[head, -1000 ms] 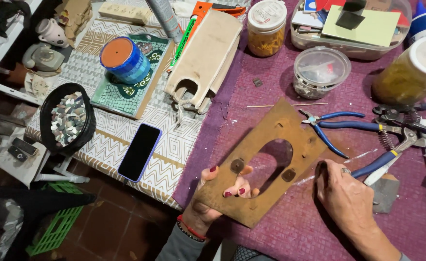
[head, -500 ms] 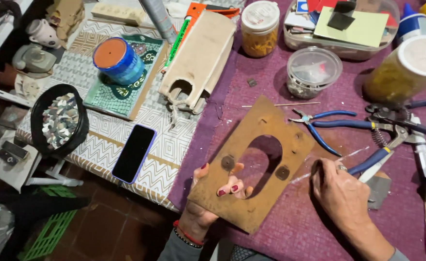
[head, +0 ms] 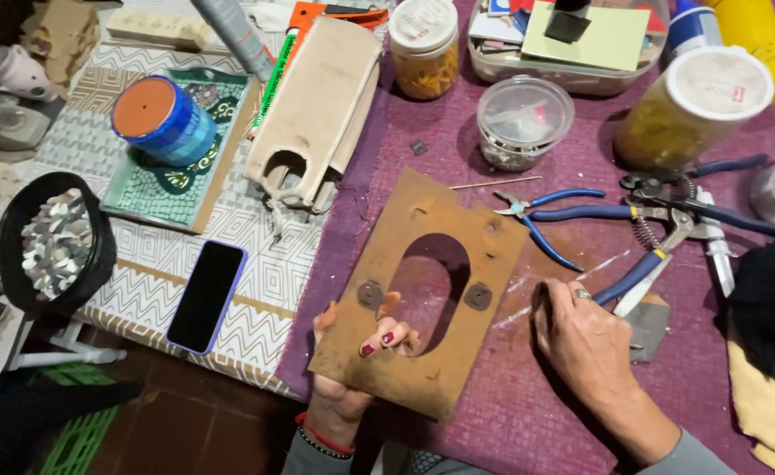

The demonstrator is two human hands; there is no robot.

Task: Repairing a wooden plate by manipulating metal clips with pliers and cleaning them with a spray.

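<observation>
Since the earlier frames, everything has slid toward the left and slightly up in the head view, so our head has turned; our hands and the brown board keep the same relation to each other.

From the head view, our left hand (head: 352, 352) grips the brown board with an oval hole (head: 423, 290) from beneath at its lower left edge, fingers curling up through the hole. The board sits tilted at centre frame over the purple surface (head: 511, 413), with two small dark tiles (head: 478, 296) stuck either side of the hole. Our right hand (head: 585, 343) rests knuckles up on the surface just right of the board, fingers curled; we cannot tell whether it holds anything.

Just above that hand lie the blue-handled pliers (head: 546, 211) and nippers (head: 660, 255). A clear tub of bits (head: 524, 119) stands at upper centre, a phone (head: 205, 295) at lower left, and a black bowl of tile pieces (head: 49, 242) at far left. Nothing lies between the board and the tools.
</observation>
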